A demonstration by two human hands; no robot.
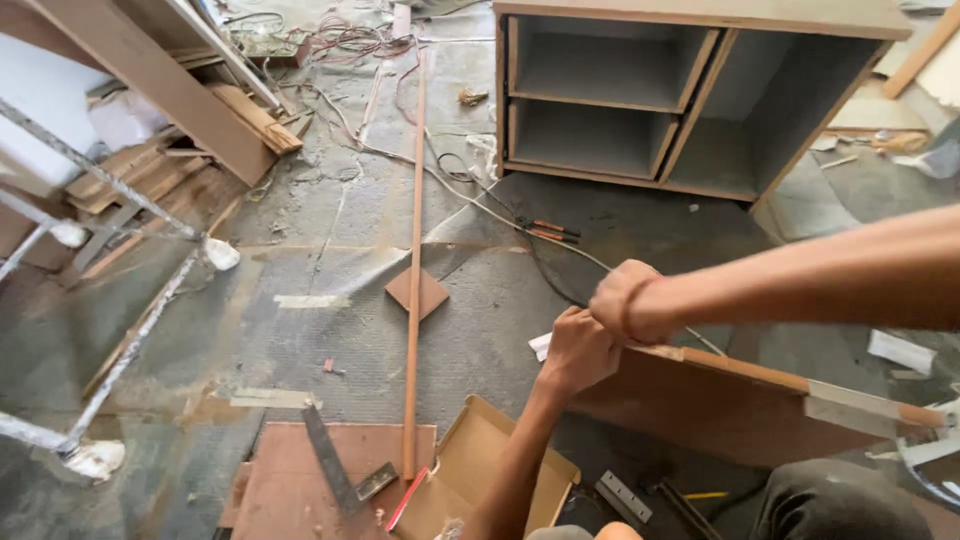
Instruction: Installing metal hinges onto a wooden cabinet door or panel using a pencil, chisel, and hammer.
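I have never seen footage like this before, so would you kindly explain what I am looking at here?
This is a single picture from a camera worn on a person's head, looking down at their own two bare hands; there is no machine. The left hand and right hand meet at the near end of a brown wooden board that stands on its edge, apparently gripping its corner. The floor is a dusty workshop floor. On it lie a long thin wooden strip, a metal try square, an open cardboard box, pliers with orange handles and loose cables. An unfinished cabinet stands behind.
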